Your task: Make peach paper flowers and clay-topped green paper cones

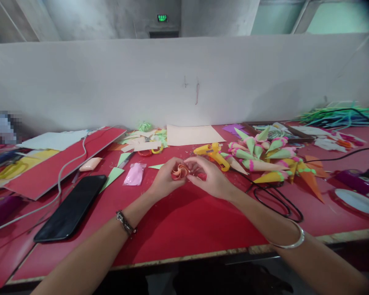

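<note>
Between my hands is a small swirled peach-orange paper flower (180,171), its spiral folds facing up. My left hand (164,178) is closed round its left side, thumb below and fingers behind. From the right, my right hand (213,178) curls its thumb and fingers to the flower's edge; the exact contact of the fingertips is blurred. Just behind my right hand lies a yellow glue gun (212,153). A pink packet (135,174) and pale green paper pieces (113,178) rest left of my left hand.
A black phone (72,209) lies at left, near a white cable (61,176) and red board (64,162). Several paper cones (258,153) are piled at right beside a black cord (278,203). Scissors (156,150) and a peach sheet (193,135) lie behind, before a white partition (110,82).
</note>
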Motion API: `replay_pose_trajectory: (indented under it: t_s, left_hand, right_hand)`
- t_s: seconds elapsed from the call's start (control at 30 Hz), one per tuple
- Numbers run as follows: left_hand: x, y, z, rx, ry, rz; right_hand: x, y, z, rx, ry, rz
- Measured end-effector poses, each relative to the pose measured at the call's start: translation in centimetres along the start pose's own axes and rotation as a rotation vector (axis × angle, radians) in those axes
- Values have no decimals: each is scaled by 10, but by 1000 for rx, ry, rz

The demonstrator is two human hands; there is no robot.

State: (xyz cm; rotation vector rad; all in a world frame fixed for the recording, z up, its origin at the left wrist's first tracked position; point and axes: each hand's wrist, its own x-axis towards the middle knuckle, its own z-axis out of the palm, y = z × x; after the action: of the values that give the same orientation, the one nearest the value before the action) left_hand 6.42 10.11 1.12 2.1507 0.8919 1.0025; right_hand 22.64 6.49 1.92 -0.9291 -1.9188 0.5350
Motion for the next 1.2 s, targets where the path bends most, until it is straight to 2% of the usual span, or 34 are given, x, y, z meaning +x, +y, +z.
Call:
replay_pose_trajectory:
  t_s: [0.1, 0.23, 0.53, 0.7, 0.93, 1.07, 1.2]
  left_hand:
    - [-1, 1, -1, -5, 6, -31]
    - [-2, 0, -1, 25, 20, -7]
    - [-3, -2, 5, 34, -18, 36]
    - [-3, -4, 5, 2, -84, 120]
    - [-3, -8, 9, -99, -118, 157]
    - [-3, -11, 10, -108, -131, 205]
    - [-4, -12, 10, -80, -186, 155]
  right_hand:
    - [0, -1, 1, 31, -15, -7]
    - [-1, -1, 2, 39, -34, -41]
    - [-5, -6, 3, -146, -151, -91]
    - [-5, -7, 5, -172, -146, -65]
    - [-4, -7, 9, -240, -97, -80]
    - [-4, -6, 14, -299, -62, -37]
    - [-4, -5, 14, -301, -92, -34]
